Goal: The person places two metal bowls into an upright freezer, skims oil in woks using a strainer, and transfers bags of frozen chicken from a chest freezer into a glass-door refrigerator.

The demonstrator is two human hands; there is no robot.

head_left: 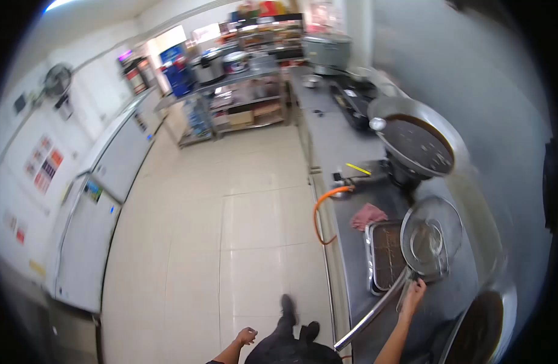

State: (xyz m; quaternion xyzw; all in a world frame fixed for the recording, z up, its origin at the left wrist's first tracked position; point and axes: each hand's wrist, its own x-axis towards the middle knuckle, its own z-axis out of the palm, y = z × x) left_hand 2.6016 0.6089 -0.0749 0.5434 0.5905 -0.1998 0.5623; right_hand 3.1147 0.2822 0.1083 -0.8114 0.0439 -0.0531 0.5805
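Observation:
My right hand [414, 295] reaches over the steel counter, its fingers closed on a thin metal utensil whose kind is unclear. Just beyond it, a large round mesh skimmer [446, 227] lies across a rectangular metal tray [371, 258] with a brown, rack-like inside. The skimmer's long handle [368, 323] slants down toward my body, passing left of my right hand. Low beside my legs hangs my left hand [247, 335], fingers curled, with nothing seen in it. A pink cloth [368, 216] sits at the tray's far end.
A wide pan of dark liquid [415, 142] stands on a burner along the steel counter [333, 142]; another big pan [485, 327] is near me. An orange hose [316, 218] loops over the counter edge. White chest freezers [87, 236] line the left, across the tiled floor [194, 224].

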